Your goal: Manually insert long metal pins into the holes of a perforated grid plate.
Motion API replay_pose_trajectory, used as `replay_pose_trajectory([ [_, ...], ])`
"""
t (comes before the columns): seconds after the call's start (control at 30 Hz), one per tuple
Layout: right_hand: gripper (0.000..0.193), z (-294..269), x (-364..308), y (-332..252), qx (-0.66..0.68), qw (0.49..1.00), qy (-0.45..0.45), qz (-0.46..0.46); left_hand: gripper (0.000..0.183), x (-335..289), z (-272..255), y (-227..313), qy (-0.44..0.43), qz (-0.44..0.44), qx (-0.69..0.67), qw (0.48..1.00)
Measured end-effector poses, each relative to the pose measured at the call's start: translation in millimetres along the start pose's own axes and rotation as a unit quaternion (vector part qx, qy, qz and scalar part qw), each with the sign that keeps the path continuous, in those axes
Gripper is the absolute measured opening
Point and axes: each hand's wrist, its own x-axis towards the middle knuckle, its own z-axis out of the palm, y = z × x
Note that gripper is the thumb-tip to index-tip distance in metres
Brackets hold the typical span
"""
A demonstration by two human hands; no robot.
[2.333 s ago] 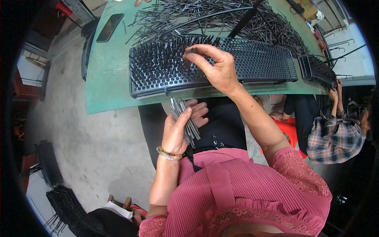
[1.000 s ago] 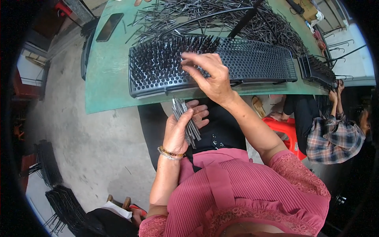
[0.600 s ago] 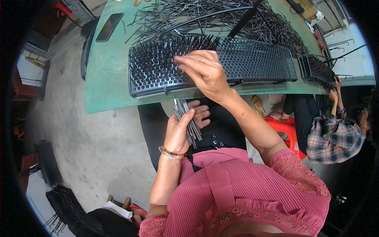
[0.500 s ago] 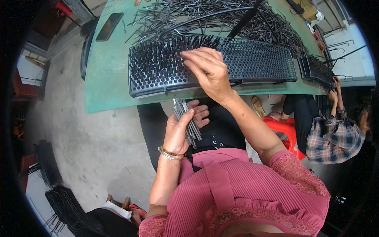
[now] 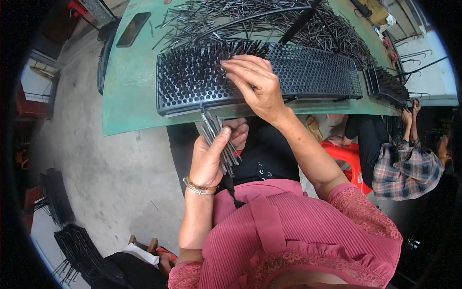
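Rightward my right hand (image 5: 257,86) has shifted, fingertips pinched over the black perforated tray (image 5: 308,72) at upper centre; my left hand (image 5: 211,154) grip clamped on a bundle of metal pins (image 5: 222,144)

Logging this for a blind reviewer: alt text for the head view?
The right hand presses on a black perforated plastic tray half filled with upright pins, on a green table. The left hand grips a bundle of thin dark metal pins below the table edge.
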Motion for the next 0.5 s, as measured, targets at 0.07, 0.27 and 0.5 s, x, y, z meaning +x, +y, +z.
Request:
replay_pose_trajectory([
  [0.07,0.02,-0.5,-1.4,-0.5,-0.004,1.0,0.001,0.001,0.035,1.5,-1.2,1.8,-0.002,0.002,-0.007,1.0],
  [0.27,0.014,1.2,6.1,1.1,0.037,0.996,0.076,0.009,0.034,0.5,0.3,-6.3,0.003,-0.012,-0.024,1.0],
  [0.5,0.017,-1.6,1.3,-3.3,-0.009,1.0,0.019,-0.011,0.037,2.7,-3.2,-7.4,-0.009,-0.064,-0.061,0.996],
])
